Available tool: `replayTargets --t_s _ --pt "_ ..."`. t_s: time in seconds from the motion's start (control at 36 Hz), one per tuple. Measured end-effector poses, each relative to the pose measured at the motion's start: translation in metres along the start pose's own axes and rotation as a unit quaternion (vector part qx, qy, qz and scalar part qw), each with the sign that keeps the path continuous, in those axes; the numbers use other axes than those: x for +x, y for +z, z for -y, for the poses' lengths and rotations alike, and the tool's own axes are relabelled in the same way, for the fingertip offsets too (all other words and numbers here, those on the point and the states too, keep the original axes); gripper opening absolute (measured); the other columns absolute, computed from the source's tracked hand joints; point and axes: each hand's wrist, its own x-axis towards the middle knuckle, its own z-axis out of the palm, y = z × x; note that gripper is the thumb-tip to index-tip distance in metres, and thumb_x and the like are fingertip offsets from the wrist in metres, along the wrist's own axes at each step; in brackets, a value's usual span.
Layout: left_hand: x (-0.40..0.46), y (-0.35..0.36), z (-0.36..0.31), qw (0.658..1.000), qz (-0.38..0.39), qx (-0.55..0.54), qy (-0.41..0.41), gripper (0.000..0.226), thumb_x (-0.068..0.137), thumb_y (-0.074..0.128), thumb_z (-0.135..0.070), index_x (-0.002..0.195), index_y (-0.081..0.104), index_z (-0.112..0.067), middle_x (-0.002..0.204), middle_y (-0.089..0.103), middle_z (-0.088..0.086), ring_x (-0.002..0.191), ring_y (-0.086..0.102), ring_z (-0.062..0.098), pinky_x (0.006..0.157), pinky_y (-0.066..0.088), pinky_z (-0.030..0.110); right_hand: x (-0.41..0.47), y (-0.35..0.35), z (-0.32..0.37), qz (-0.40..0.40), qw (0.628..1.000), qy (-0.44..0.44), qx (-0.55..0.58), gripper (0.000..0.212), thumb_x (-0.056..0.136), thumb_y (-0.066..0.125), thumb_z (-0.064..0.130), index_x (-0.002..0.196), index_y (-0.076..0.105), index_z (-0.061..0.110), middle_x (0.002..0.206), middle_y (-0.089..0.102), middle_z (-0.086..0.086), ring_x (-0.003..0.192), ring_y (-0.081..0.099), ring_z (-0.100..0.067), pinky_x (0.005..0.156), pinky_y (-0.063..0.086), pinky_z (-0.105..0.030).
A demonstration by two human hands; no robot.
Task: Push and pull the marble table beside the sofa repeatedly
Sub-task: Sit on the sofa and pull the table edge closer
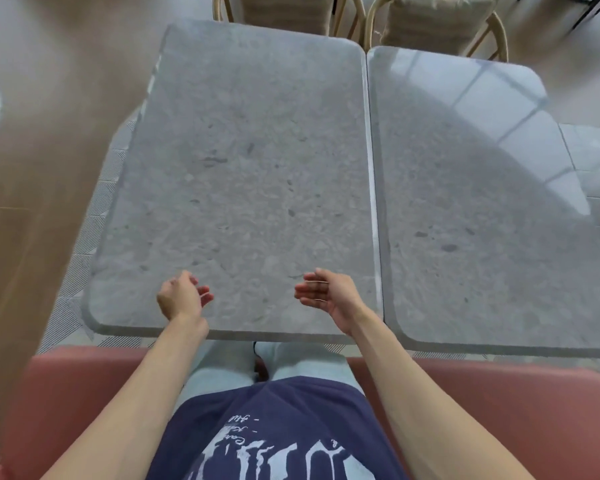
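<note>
Both hands, left hand (182,296) and right hand (326,295), are hovering released over the tabletop (243,161); pushing toward twelve o'clock risks hitting the chairs (278,10).

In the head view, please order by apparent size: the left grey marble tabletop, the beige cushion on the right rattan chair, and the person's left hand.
1. Left grey marble tabletop, clearly largest.
2. Beige cushion, partly cut off by the frame and farther away, so unsure.
3. Left hand, nearer the camera.
</note>
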Motion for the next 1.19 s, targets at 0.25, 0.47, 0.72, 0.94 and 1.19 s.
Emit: replayTargets --t_s 0.25,0.47,0.72,0.94,1.19 --pt "0.003 0.009 -0.048 0.985 0.161 -0.002 0.055 0.018 0.095 0.046 -0.007 0.088 0.061 -0.01 0.071 0.061 0.005 0.048 0.059 0.014 0.046 0.048 0.025 0.01 0.08 0.043 0.109 0.992 -0.063 -0.013 0.024 0.098 0.052 0.02 0.094 0.068 0.002 0.08 0.076 -0.015 0.075 0.075 -0.028 0.067 0.06 -0.031" --pt "0.015 0.035 -0.101 0.97 0.23 -0.003 0.083 0.018 0.094 0.047 -0.009 0.086 0.063 -0.008 0.066 0.061 0.005 0.048 0.057 0.015 0.047 0.047 0.025 0.024 0.11 0.092 0.131 0.986 -0.098 -0.029 0.024 0.098 0.052 0.021 0.089 0.067 0.006 0.072 0.075 -0.012 0.07 0.074 -0.025 0.065 0.057 -0.029" --pt "0.059 0.041 -0.146 0.959 0.267 0.027 0.091 0.019 0.094 0.049 -0.011 0.084 0.065 -0.008 0.063 0.065 0.002 0.052 0.059 0.017 0.05 0.049 0.027 0.049 0.164 0.124 0.135 0.979 -0.144 -0.038 0.024 0.098 0.052 0.022 0.09 0.068 0.005 0.07 0.074 -0.011 0.072 0.073 -0.027 0.068 0.056 -0.031" --pt "0.139 0.03 -0.177 0.947 0.31 0.059 0.055 0.02 0.096 0.049 -0.011 0.085 0.065 -0.007 0.068 0.066 0.006 0.053 0.062 0.017 0.053 0.051 0.028 0.083 0.255 0.125 0.087 0.983 -0.153 -0.059 0.024 0.099 0.052 0.02 0.089 0.068 0.005 0.071 0.075 -0.011 0.068 0.072 -0.024 0.066 0.057 -0.029" --pt "0.255 0.037 -0.204 0.85 0.433 0.295 0.057 0.025 0.102 0.048 -0.025 0.091 0.067 -0.011 0.088 0.07 0.009 0.077 0.063 0.018 0.071 0.047 0.028 0.151 0.373 0.093 -0.122 0.986 -0.111 -0.019 0.018 0.093 0.053 0.012 0.089 0.069 0.006 0.079 0.073 -0.012 0.071 0.068 -0.021 0.071 0.052 -0.03"
